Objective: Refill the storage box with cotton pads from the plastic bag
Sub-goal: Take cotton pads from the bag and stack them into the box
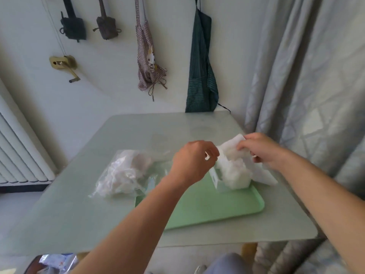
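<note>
Scanning for text first: the only print is a cartoon cat figure on the checked apron hanging on the wall at upper centre, and some coloured packaging at the lower left edge that is too blurred to read. The plastic bag, storage box and tray show no legible label. The storage box is clear-walled and sits on the far part of the pale green tray, right of centre, with a heap of white cotton pads rising above its rim. The right hand is above and just right of the box, fingers curled and pinching the top of the pad heap, a flat white pad edge sticking up past the fingertips. The left hand is at centre frame just left of the heap, fingers curled in toward the thumb and up against the pads; cannot tell whether it actually grips any. The two hands are close, with the heap between them. A white flat piece lies beside the box under the right wrist; what it is cannot be told. The crumpled clear plastic bag lies on the table at centre left, touching the tray's left end, with white material inside. A dark striped apron hangs at upper centre right, a grey curtain fills the right side, and a white radiator is at the left edge.
</note>
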A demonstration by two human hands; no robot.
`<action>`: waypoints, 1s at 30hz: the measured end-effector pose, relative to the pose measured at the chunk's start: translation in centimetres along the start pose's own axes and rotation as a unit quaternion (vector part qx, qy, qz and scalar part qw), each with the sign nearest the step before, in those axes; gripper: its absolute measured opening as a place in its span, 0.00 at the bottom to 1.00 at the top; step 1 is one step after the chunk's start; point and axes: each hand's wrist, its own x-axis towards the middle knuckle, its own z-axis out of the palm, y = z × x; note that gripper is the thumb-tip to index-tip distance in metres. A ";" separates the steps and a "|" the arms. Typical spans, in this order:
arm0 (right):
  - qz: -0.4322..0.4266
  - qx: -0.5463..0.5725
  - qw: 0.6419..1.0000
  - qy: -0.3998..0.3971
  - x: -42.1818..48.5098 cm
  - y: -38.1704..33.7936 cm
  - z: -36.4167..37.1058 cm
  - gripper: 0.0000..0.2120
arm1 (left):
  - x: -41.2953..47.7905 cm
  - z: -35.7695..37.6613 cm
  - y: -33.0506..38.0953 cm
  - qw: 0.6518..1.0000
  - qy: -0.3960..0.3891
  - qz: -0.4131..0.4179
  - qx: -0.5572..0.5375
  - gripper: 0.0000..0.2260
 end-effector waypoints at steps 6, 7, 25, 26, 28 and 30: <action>0.032 0.126 0.991 0.012 0.3 4.4 -3.1 0.05 | 4.0 5.7 1.7 0.986 -0.165 -0.004 0.006 0.12; 0.041 0.147 0.988 0.001 0.6 5.1 -3.3 0.08 | 4.5 6.6 1.7 0.984 -0.176 -0.009 0.015 0.14; 0.145 0.267 0.934 -0.189 3.8 9.2 -2.8 0.16 | 8.1 11.7 0.7 0.964 -0.215 0.016 0.155 0.45; 0.147 0.268 0.933 -0.191 3.9 9.1 -2.8 0.15 | 8.3 11.8 0.6 0.961 -0.220 0.017 0.168 0.48; 0.152 0.270 0.931 -0.191 4.0 9.1 -2.8 0.12 | 8.9 12.1 0.3 0.955 -0.228 0.010 0.192 0.54; 0.154 0.268 0.932 -0.191 4.1 9.0 -2.7 0.11 | 9.6 12.4 -0.3 0.945 -0.252 -0.013 0.208 0.59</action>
